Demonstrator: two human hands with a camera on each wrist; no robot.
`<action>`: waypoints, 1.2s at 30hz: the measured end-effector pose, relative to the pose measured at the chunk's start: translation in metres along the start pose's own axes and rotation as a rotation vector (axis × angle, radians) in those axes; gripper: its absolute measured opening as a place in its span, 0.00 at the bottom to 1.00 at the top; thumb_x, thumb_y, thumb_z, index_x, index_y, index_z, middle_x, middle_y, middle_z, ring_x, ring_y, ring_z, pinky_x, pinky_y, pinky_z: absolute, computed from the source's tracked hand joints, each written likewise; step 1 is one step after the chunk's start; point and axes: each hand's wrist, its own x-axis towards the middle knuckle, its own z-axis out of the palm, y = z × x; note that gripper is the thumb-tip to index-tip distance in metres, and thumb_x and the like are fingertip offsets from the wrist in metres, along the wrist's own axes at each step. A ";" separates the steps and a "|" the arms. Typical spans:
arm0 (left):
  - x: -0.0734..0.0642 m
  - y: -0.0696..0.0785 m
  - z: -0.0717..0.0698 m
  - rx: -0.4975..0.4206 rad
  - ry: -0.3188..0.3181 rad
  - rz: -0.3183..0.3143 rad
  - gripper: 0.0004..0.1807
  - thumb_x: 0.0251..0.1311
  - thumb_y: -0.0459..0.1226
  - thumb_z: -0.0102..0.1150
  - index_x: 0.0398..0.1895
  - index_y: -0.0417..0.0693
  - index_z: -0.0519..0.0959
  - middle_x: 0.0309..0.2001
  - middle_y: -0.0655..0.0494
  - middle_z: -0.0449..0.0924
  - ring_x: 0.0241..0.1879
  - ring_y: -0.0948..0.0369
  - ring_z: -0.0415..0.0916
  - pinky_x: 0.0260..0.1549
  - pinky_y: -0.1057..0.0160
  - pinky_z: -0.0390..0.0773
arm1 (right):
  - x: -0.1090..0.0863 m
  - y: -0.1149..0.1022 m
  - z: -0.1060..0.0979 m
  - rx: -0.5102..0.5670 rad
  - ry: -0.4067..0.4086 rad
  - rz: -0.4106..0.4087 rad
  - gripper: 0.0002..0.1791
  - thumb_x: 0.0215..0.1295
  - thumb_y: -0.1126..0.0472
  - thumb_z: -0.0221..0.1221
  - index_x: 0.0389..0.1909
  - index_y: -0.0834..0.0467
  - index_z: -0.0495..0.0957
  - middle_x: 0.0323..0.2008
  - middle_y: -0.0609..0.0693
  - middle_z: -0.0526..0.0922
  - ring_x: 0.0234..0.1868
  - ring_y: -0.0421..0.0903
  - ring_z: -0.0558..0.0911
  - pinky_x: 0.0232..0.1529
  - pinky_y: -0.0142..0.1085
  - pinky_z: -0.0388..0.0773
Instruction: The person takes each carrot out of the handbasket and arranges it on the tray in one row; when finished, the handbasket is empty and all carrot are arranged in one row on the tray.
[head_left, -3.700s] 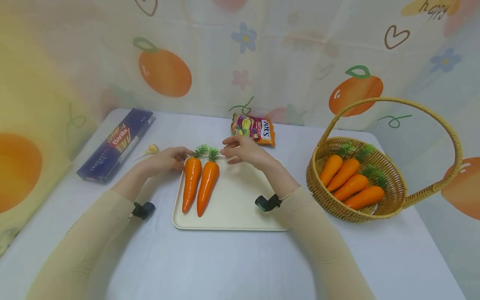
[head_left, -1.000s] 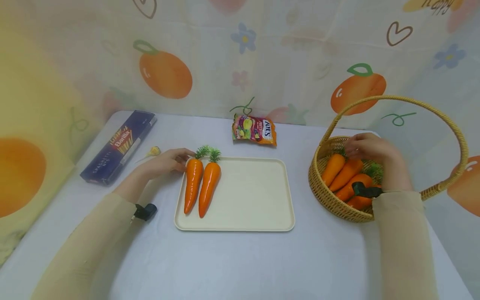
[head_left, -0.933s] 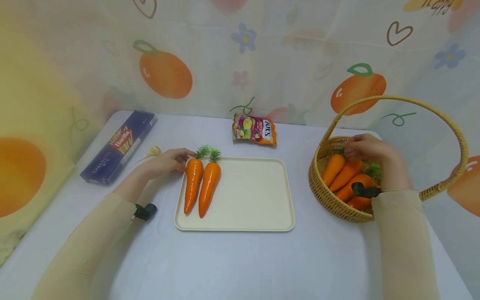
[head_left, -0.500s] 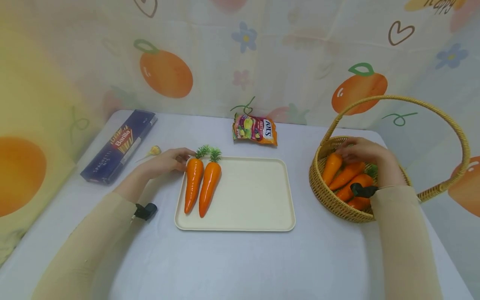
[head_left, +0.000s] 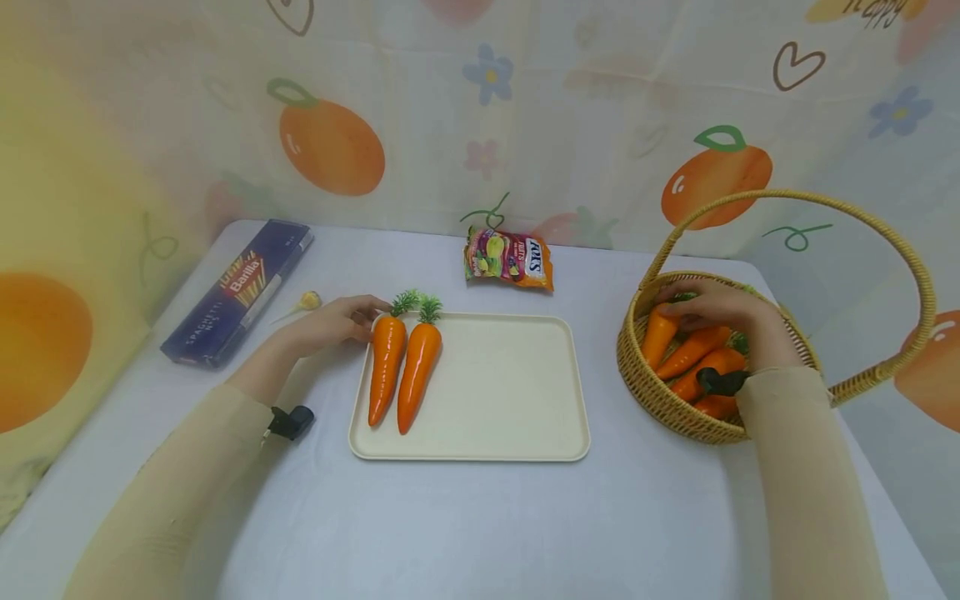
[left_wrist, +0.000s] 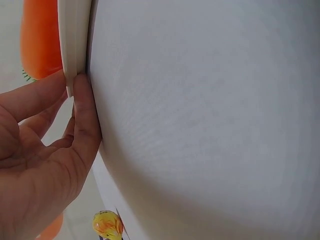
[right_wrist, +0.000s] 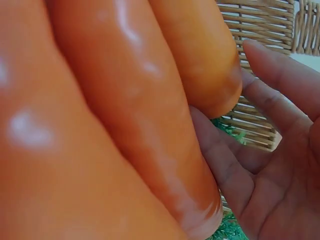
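In the head view, two glossy orange toy carrots with green tops lie side by side at the left end of a cream tray. My left hand pinches the tray's rim at its upper left corner, as the left wrist view shows. Inside the wicker basket, my right hand is at the leafy end of the leftmost carrot. Its fingers reach fairly straight on both sides of that carrot, some touching it. Several carrots lie beside it, their tops partly hidden by the hand.
The basket's tall handle arches over the right forearm. A blue Barilla spaghetti box and a yellow-wrapped lollipop lie at the left. A candy bag lies behind the tray, near the printed curtain.
My right hand has gone from above the tray into the basket, then shifted left from the middle carrots to the leftmost one. The left hand stays at the tray's corner.
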 end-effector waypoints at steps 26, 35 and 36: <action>0.001 0.002 0.000 -0.006 -0.008 -0.014 0.31 0.61 0.31 0.50 0.71 0.45 0.64 0.64 0.38 0.68 0.56 0.47 0.67 0.56 0.55 0.72 | 0.007 0.000 0.006 -0.024 0.023 0.027 0.29 0.66 0.52 0.62 0.60 0.64 0.65 0.52 0.56 0.73 0.43 0.43 0.79 0.49 0.38 0.81; 0.001 0.001 0.000 -0.006 -0.007 -0.011 0.31 0.61 0.32 0.51 0.71 0.46 0.65 0.64 0.39 0.69 0.57 0.48 0.67 0.58 0.52 0.72 | 0.008 0.001 0.005 -0.017 0.010 0.029 0.30 0.66 0.53 0.61 0.62 0.64 0.63 0.55 0.58 0.71 0.46 0.44 0.78 0.53 0.39 0.81; 0.001 0.000 0.000 -0.004 -0.007 -0.010 0.31 0.61 0.32 0.51 0.71 0.46 0.65 0.63 0.39 0.69 0.56 0.48 0.67 0.58 0.53 0.72 | 0.008 0.001 0.005 -0.013 0.009 0.028 0.31 0.66 0.53 0.61 0.62 0.64 0.63 0.56 0.58 0.70 0.46 0.44 0.78 0.52 0.39 0.81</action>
